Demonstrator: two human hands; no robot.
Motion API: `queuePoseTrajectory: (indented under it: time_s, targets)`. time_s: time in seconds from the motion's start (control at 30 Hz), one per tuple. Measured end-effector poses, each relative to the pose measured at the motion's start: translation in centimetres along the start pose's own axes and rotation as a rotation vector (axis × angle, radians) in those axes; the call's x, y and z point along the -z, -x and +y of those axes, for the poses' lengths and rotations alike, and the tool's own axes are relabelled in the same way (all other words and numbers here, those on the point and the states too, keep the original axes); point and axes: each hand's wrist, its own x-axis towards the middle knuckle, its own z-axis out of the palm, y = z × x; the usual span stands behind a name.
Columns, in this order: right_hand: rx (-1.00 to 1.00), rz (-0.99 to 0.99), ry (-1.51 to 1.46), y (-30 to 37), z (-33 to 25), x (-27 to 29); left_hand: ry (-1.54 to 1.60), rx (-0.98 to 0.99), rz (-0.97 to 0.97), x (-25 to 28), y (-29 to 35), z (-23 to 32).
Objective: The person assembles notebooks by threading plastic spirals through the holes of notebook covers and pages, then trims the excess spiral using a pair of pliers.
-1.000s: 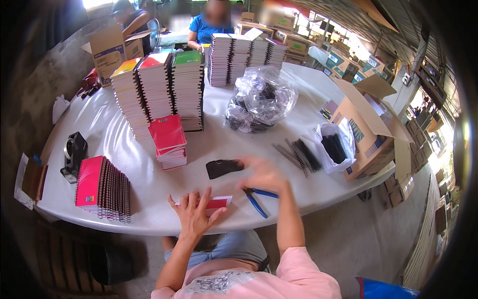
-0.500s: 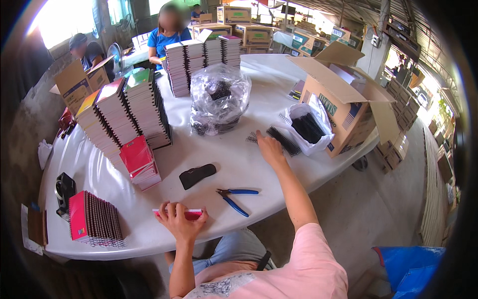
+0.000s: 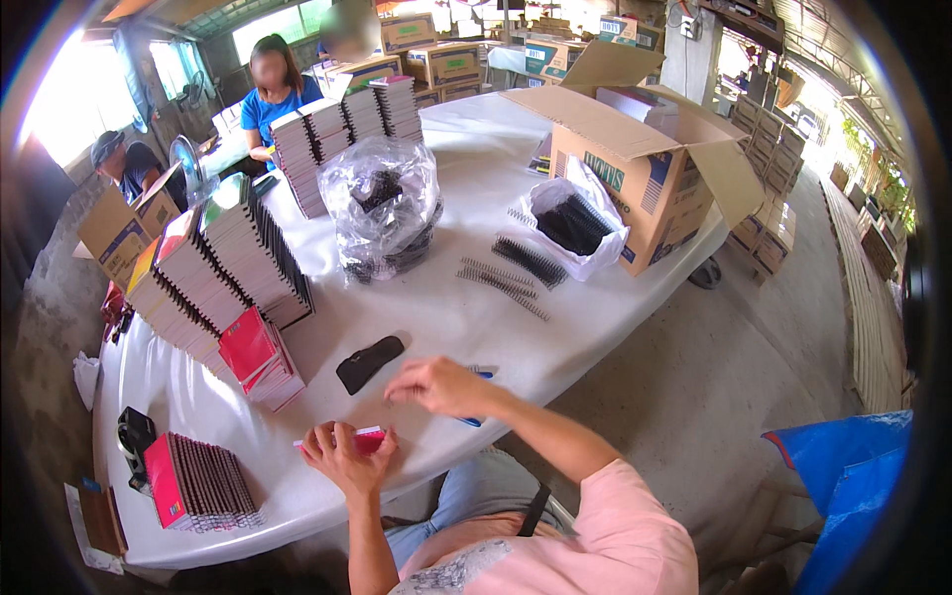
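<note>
My left hand (image 3: 342,458) grips a small pink notebook (image 3: 369,441) at the table's near edge, its white page edge facing up. Just right of it, my right hand (image 3: 444,387) hovers with thumb and fingers pinched together; what they hold, if anything, is too small to make out. Below that hand lie blue-handled cutters (image 3: 469,421), mostly covered. A black pouch (image 3: 369,364) rests beyond my hands. Loose binding coils (image 3: 503,284) and a bunch of black coils (image 3: 530,261) lie farther right, beside a white bag of coils (image 3: 572,224).
Bound pink notebooks (image 3: 203,481) stand at the left near a black tape dispenser (image 3: 136,446). Unbound pink notebooks (image 3: 260,357) sit before tall notebook stacks (image 3: 223,258). A clear plastic bag (image 3: 379,208) and an open carton (image 3: 635,188) stand farther back. Co-workers sit beyond.
My right hand has come back from the loose coils to beside the notebook, over the cutters. My left hand keeps its grip. The whole view has shifted a little.
</note>
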Motion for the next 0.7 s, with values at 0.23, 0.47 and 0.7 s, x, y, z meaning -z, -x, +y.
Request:
queuePoseTrajectory:
  time_s: [0.23, 0.47, 0.7]
  targets:
    - [0.077, 0.024, -0.010, 0.3, -2.5, -3.1, 0.031, 0.013, 0.022, 0.2, -0.4, -1.2]
    - [-0.076, -0.083, -0.112, -0.9, -3.6, -3.5, 0.033, 0.061, 0.054, 0.8, 0.1, -1.9]
    - [-0.071, -0.081, -0.033, -1.1, -3.6, -4.0, 0.072, 0.106, 0.107, 0.6, 1.0, -2.2]
